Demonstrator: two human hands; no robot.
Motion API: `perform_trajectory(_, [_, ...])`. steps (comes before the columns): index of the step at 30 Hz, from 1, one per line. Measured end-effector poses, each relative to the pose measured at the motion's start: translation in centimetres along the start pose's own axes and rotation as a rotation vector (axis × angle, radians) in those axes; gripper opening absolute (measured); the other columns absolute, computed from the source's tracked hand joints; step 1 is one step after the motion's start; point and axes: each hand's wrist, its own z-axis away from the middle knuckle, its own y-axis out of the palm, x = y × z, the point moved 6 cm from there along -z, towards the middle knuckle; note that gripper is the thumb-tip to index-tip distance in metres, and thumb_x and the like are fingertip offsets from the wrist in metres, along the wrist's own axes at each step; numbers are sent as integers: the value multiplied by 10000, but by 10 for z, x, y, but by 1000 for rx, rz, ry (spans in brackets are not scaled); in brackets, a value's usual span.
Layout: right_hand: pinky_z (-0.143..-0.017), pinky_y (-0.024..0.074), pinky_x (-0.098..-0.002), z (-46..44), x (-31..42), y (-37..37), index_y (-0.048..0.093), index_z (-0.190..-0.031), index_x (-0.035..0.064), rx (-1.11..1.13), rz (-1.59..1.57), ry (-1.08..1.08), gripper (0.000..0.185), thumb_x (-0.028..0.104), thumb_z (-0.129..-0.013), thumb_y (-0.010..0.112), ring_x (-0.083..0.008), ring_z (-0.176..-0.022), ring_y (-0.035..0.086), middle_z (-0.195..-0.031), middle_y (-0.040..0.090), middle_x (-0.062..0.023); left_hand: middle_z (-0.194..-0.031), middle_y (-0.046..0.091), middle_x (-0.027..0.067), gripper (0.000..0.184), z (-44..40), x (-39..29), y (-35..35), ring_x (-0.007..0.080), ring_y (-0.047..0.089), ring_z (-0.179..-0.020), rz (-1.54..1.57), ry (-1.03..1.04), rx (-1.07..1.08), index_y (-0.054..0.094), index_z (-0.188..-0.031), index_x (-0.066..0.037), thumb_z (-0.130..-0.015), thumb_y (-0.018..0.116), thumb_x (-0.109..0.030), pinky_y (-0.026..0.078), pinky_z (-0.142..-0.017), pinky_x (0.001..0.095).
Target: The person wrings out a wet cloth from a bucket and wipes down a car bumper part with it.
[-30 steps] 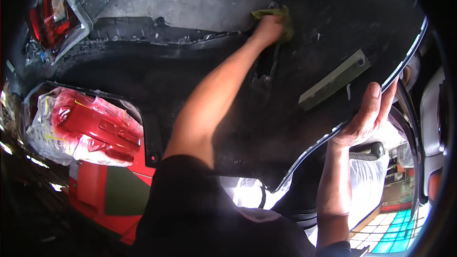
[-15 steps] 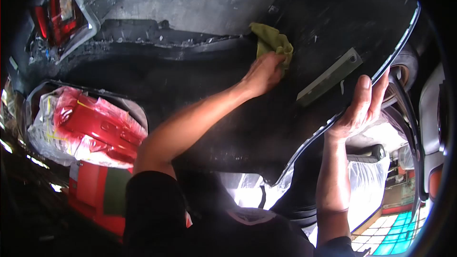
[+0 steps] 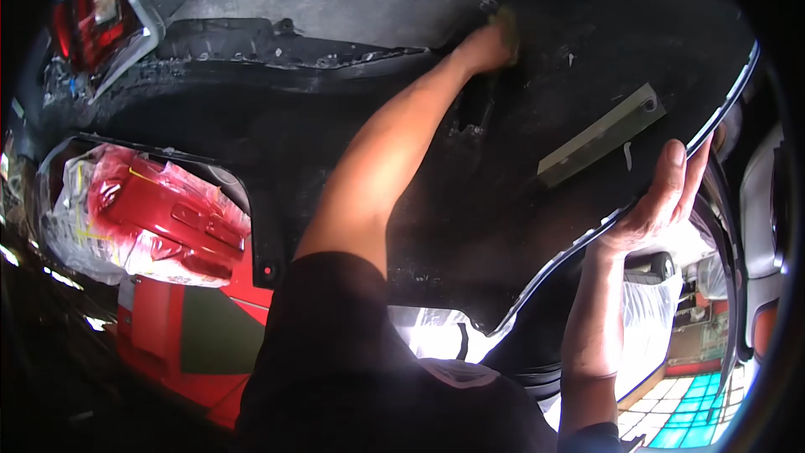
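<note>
A large black molded panel (image 3: pixel 470 226), which looks like a car bumper seen from inside, fills the middle of the head view. My left hand (image 3: pixel 486 49) is closed around a yellow-green cloth (image 3: pixel 508 23), pressed to the panel's upper part; hand and cloth are slightly blurred. At the panel's right edge is my right hand (image 3: pixel 646 218), its thumb on the near face and the fingers partly hidden behind the rim. Between the two hands a pale flat strip (image 3: pixel 599 136) lies stuck along the panel's surface.
A red painted part wrapped in plastic film (image 3: pixel 176 214) sits at left, above a red and dark green surface (image 3: pixel 218 331). A red tail lamp (image 3: pixel 96 21) shows at upper left. Grey concrete floor (image 3: pixel 352 0) lies beyond the panel. Plastic-covered items (image 3: pixel 650 319) stand at lower right.
My left hand has moved up and slightly right across the panel with the cloth. My right hand keeps its place on the panel edge; the view has shifted slightly.
</note>
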Motion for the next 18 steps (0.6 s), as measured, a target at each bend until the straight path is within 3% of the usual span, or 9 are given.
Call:
perform_trajectory(1, [-1036,447,-328,-3,2,2,520,-1436,8,-35,-61,81,462,189,-1015,574,-213,-1184,590,-1361,574,-157,-997,738,210,337,16,3,-1,295,723,-955,-41,25,-32,673,-1159,10,-857,616,-128,542,-854,395])
perform_trajectory(4, [-1012,522,-393,-8,3,1,561,-1396,15,-74,-88,102,408,172,-1020,590,-329,-1222,607,-1422,509,-272,-1021,736,206,385,44,9,-30,229,713,-954,341,-67,23,661,-1220,7,-848,576,-44,539,-860,361])
perform_trajectory(7, [-1041,519,-415,-1,-3,-4,576,-1383,18,-83,-10,102,401,190,-1021,600,-348,-1249,599,-1458,476,-295,-1053,698,284,411,74,8,-39,422,668,-1077,460,-80,-78,688,-1196,-3,-800,580,-35,533,-928,428])
perform_trajectory(10, [-1034,526,-402,0,-6,-5,583,-1378,25,-68,0,130,379,157,-1023,591,-346,-1238,606,-1463,470,-295,-1067,674,326,436,105,-37,-18,432,662,-1086,56,-10,-20,677,-1223,-23,-810,540,-10,529,-925,443])
perform_trajectory(11, [-1026,532,-400,-2,-6,-5,587,-1373,27,-76,-27,110,369,134,-1020,589,-346,-1231,611,-1460,472,-296,-1030,687,310,423,118,-49,-27,435,680,-1022,68,6,-49,662,-1220,0,-813,549,-20,550,-878,465])
perform_trajectory(13, [-1016,538,-395,-7,-3,-6,594,-1364,19,-78,-34,72,358,131,-1024,578,-347,-1223,617,-1461,471,-298,-993,698,291,406,152,-74,-48,432,693,-965,261,-102,184,655,-1196,36,-806,555,-17,566,-836,485])
perform_trajectory(14, [-1013,539,-393,-7,0,-4,597,-1359,11,-75,-18,55,357,151,-1032,567,-348,-1223,617,-1465,468,-298,-920,708,260,370,166,-80,-42,424,704,-874,132,244,-30,659,-1152,66,-802,562,-8,579,-778,487])
perform_trajectory(16, [-1014,539,-389,-4,3,1,596,-1358,1,-76,22,82,364,173,-1041,552,-346,-1223,617,-1471,463,-297,-969,679,317,423,205,-122,-57,438,689,-950,213,226,-34,604,-1242,88,-835,574,-24,561,-860,474])
perform_trajectory(18, [-1019,538,-388,-3,6,0,585,-1368,-2,-72,81,99,374,181,-1045,539,-347,-1227,615,-1475,459,-299,-1212,605,366,465,215,-134,-64,428,601,-1196,410,17,140,527,-1341,95,-923,557,-108,481,-1033,470])
